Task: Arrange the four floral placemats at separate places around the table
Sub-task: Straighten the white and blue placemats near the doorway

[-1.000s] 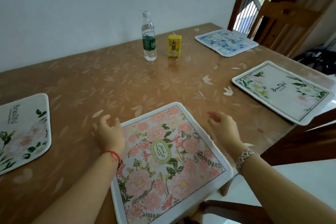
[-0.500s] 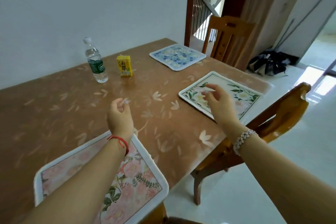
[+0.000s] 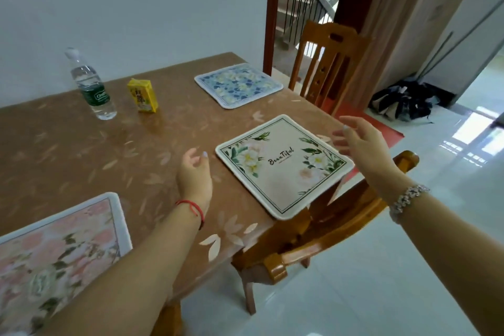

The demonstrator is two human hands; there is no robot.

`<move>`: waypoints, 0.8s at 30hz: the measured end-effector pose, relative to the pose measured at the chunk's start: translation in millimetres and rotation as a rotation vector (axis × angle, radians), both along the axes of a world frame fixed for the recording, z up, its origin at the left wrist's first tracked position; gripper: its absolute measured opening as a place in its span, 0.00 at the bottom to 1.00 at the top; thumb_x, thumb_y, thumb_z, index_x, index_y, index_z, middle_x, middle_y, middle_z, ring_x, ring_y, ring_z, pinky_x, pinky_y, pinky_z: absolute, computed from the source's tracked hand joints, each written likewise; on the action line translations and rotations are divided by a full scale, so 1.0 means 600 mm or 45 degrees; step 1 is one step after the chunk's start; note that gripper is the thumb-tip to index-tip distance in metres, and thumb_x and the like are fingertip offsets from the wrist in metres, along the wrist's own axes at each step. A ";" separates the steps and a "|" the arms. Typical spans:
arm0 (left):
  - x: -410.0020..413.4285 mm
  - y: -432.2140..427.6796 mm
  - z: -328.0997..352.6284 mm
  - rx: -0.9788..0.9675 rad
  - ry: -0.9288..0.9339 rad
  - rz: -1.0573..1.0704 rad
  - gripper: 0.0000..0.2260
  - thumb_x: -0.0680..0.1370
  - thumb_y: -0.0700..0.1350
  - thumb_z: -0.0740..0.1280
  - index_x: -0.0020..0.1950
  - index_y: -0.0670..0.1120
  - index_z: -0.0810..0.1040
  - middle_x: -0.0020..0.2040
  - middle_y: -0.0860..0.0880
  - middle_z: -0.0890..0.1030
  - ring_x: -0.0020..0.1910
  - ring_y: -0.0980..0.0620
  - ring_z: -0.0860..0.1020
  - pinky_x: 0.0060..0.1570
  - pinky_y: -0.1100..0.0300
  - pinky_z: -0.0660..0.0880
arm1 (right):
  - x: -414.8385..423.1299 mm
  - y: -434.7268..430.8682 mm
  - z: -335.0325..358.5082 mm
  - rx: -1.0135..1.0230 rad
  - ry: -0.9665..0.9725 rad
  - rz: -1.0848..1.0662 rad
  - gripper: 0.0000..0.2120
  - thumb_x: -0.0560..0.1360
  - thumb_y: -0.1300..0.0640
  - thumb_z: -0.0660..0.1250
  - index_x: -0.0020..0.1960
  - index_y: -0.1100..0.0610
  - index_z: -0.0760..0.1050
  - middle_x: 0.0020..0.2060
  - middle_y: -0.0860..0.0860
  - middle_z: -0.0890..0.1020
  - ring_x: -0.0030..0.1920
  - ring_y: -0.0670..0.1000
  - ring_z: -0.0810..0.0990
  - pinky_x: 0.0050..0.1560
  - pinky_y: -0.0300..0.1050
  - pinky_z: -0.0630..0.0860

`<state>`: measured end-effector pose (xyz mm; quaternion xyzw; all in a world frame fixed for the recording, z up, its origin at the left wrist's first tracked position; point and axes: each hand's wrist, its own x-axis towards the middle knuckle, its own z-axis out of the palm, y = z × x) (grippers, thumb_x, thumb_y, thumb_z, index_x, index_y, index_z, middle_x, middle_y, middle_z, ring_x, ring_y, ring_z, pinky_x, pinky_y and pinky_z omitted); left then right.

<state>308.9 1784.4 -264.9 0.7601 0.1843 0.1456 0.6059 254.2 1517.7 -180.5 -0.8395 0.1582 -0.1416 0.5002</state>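
Both hands, left hand (image 3: 194,175) and right hand (image 3: 364,144), flank the white placemat (image 3: 283,163)

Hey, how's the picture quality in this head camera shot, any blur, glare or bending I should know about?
Head view: the pink placemat at lower left is smeared by blur, while the white placemat reads sharp; daylight blows out the floor at right with strong glare; the wide lens bends the door frame and tilts the water bottle; both the left hand and right hand show soft edges.
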 end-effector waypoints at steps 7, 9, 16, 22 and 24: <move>0.064 -0.038 -0.053 0.036 0.178 0.043 0.18 0.77 0.43 0.63 0.66 0.40 0.70 0.62 0.39 0.77 0.54 0.43 0.77 0.47 0.59 0.70 | 0.058 -0.048 -0.053 -0.038 0.142 0.083 0.16 0.79 0.57 0.56 0.66 0.56 0.68 0.52 0.51 0.80 0.50 0.51 0.80 0.53 0.51 0.78; 0.086 -0.049 -0.067 0.037 0.228 0.041 0.18 0.77 0.43 0.63 0.67 0.39 0.70 0.63 0.39 0.76 0.58 0.41 0.76 0.53 0.54 0.72 | 0.084 -0.062 -0.067 -0.074 0.201 0.100 0.16 0.79 0.58 0.56 0.66 0.55 0.69 0.51 0.51 0.80 0.48 0.51 0.80 0.52 0.52 0.79; 0.182 -0.080 -0.115 0.079 0.377 0.069 0.04 0.76 0.37 0.63 0.42 0.42 0.75 0.39 0.46 0.76 0.46 0.45 0.73 0.48 0.54 0.69 | 0.211 -0.095 -0.114 -0.181 0.425 0.209 0.17 0.78 0.57 0.59 0.66 0.58 0.69 0.51 0.55 0.80 0.48 0.53 0.80 0.47 0.48 0.78; 0.231 -0.091 -0.139 0.277 0.554 0.131 0.16 0.76 0.41 0.62 0.63 0.35 0.71 0.59 0.34 0.77 0.56 0.35 0.76 0.55 0.47 0.73 | 0.295 -0.097 -0.163 -0.306 0.516 0.258 0.17 0.78 0.56 0.60 0.66 0.57 0.69 0.57 0.57 0.78 0.46 0.51 0.76 0.39 0.40 0.73; 0.243 -0.089 -0.146 0.316 0.585 0.149 0.16 0.76 0.40 0.61 0.63 0.36 0.71 0.60 0.34 0.77 0.57 0.35 0.75 0.58 0.45 0.73 | 0.313 -0.096 -0.176 -0.337 0.536 0.276 0.17 0.78 0.56 0.60 0.67 0.57 0.68 0.59 0.56 0.77 0.48 0.51 0.76 0.40 0.38 0.71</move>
